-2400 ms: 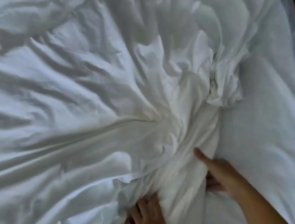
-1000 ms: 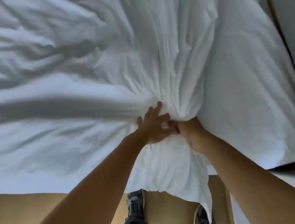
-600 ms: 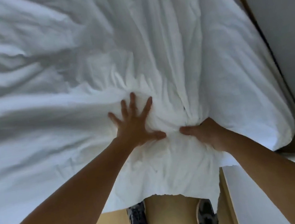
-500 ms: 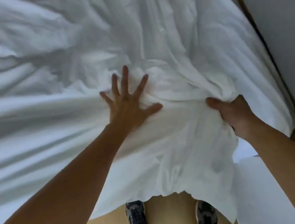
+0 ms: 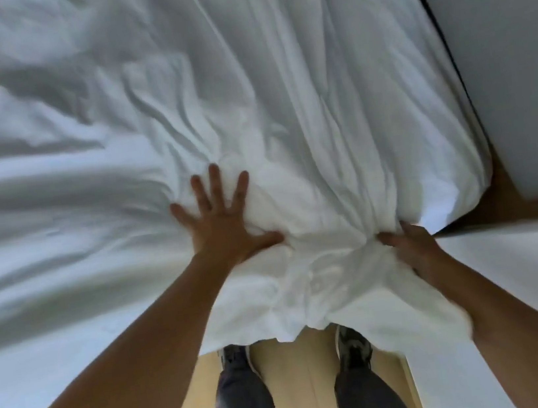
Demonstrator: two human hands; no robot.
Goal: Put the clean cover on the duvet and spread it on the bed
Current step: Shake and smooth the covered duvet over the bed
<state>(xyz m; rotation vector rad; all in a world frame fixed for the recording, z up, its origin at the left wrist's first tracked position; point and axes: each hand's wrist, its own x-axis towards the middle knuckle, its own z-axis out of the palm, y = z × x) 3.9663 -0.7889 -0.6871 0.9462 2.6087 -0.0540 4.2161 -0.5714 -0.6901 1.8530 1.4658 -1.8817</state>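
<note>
- One white duvet cover (image 5: 280,98): creased, spread across the bed, its near edge bunched and hanging over the bedside above the wooden floor (image 5: 301,372).
- Two hands, both mine, both on the cover near that edge.
- Left hand (image 5: 222,224): arm stretched forward, palm down, fingers straight and splayed, pressing flat on the cloth; nothing grasped.
- Right hand (image 5: 412,249): by the bed's right corner, thumb pointing left, fingers curled into a gathered fold of the cover, clenched on it.
- Two shoes (image 5: 351,341), two dark trouser legs, standing on the floor below the hanging edge.
- Cover's contents: I cannot tell whether the duvet is inside.
- One grey wall (image 5: 500,67), right of the bed.
</note>
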